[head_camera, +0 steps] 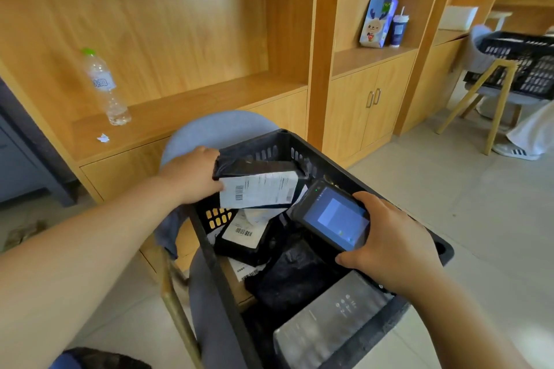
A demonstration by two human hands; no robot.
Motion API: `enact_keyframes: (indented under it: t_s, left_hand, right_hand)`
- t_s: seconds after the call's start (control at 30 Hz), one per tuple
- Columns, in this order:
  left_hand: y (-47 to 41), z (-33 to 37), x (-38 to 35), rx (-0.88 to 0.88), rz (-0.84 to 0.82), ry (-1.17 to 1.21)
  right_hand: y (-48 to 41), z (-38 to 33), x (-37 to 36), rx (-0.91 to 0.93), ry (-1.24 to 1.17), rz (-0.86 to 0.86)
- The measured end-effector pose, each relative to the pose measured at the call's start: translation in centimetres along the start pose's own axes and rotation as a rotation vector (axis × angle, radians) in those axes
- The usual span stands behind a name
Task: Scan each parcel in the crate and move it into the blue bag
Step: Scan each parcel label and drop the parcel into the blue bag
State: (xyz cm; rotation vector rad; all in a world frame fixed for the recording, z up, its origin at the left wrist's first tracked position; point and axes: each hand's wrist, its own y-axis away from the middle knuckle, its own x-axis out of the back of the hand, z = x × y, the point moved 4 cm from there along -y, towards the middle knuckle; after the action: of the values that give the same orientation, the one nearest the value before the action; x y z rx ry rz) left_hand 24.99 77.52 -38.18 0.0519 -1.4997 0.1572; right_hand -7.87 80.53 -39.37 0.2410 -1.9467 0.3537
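Gripping the labelled black parcel [257, 183] in my left hand [192, 174], long axis crosswise, label just left of the handheld scanner [332, 216] clasped in my right hand [389, 243].

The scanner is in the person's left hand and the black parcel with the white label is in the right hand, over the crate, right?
Not quite: the hands are swapped. In the head view the scanner is in the right hand, and the left hand holds the black parcel with the white label over the crate.
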Motion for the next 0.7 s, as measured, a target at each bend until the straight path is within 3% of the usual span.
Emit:
enact_keyframes:
  t_s: [0.07,0.17,0.3,0.43,0.7]
  left_hand:
    - [1.2,-0.2,1.1,0.123,0.081,0.204]
    - [3.2,-0.6,0.9,0.326,0.074,0.652]
    - [6.1,0.1,-0.2,0.391,0.092,1.099]
    - [8.6,0.9,-1.0,0.401,0.13,1.229]
    - [11.7,1.5,-1.4,0.411,0.252,1.18]
  right_hand:
    - [1.2,-0.3,0.8,-0.006,-0.011,0.017]
    - [2.8,-0.9,1.9,-0.009,-0.017,0.029]
    - [4.6,-1.8,2.8,0.0,0.001,0.028]
    - [5.8,-2.5,3.3,0.01,0.033,-0.005]
    - [7.6,-2.9,4.0,0.005,0.087,-0.051]
